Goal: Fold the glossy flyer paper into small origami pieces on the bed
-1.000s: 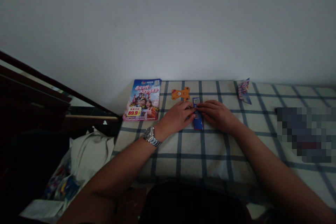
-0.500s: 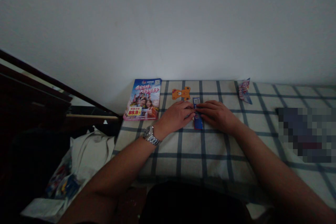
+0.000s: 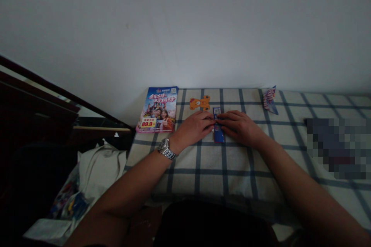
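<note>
A flyer folded into a narrow blue strip (image 3: 219,135) lies upright in my view on the checked cloth, a QR code at its far end. My left hand (image 3: 196,126) has its fingertips pressed together on the strip's left edge. From the other side, my right hand (image 3: 240,127) holds the right edge, its fingertips meeting those of the left over the paper. Part of the strip is hidden under the fingers. Just beyond the left hand lies a flat orange bear cutout (image 3: 199,102).
A stack of printed flyers (image 3: 159,110) lies at the left by the wall. A folded, standing flyer (image 3: 270,101) is at the back right. Further right is a blurred dark item (image 3: 336,148). White bags (image 3: 101,166) sit below left, beside a dark wooden rail (image 3: 63,94).
Almost nothing differs. The left thumb has shifted slightly at the strip's edge; both hands stay in the same place on the folded flyer.
</note>
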`<action>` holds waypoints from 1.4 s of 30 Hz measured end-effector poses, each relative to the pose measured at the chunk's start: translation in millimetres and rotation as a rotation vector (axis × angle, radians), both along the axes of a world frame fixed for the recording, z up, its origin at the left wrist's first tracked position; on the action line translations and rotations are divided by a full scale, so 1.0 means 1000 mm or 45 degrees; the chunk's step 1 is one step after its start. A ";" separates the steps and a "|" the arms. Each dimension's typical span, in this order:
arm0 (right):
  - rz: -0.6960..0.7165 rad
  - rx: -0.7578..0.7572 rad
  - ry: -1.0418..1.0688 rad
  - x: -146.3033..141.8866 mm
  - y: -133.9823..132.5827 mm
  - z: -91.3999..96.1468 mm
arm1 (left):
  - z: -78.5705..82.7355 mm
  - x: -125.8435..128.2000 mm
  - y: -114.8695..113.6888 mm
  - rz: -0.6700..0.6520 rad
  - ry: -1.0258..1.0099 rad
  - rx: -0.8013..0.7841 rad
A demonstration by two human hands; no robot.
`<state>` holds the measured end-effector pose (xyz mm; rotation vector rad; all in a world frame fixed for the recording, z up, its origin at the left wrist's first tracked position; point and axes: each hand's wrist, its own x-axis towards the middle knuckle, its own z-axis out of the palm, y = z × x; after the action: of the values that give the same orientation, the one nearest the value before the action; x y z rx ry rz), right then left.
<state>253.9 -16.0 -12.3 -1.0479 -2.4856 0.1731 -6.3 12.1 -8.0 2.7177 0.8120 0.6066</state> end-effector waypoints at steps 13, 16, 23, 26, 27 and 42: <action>-0.093 0.031 0.064 -0.010 -0.002 0.001 | 0.002 0.001 -0.002 0.030 -0.025 -0.027; -0.089 0.039 0.077 -0.011 -0.001 0.000 | 0.001 0.002 -0.003 0.045 -0.044 -0.040; -0.087 0.056 0.063 -0.010 -0.001 -0.002 | 0.001 0.004 -0.006 0.070 -0.054 -0.052; -0.086 0.055 0.069 -0.010 -0.001 -0.002 | 0.001 0.004 -0.007 0.077 -0.055 -0.052; -0.087 0.055 0.068 -0.011 -0.002 -0.001 | 0.001 0.004 -0.007 0.081 -0.056 -0.050; -0.085 0.051 0.067 -0.011 -0.001 -0.001 | 0.004 0.006 -0.010 0.115 -0.028 -0.059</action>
<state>243.2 -17.5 -13.4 -1.0938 -2.3934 0.1281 -0.5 2.0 -4.1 2.6399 0.9353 0.6278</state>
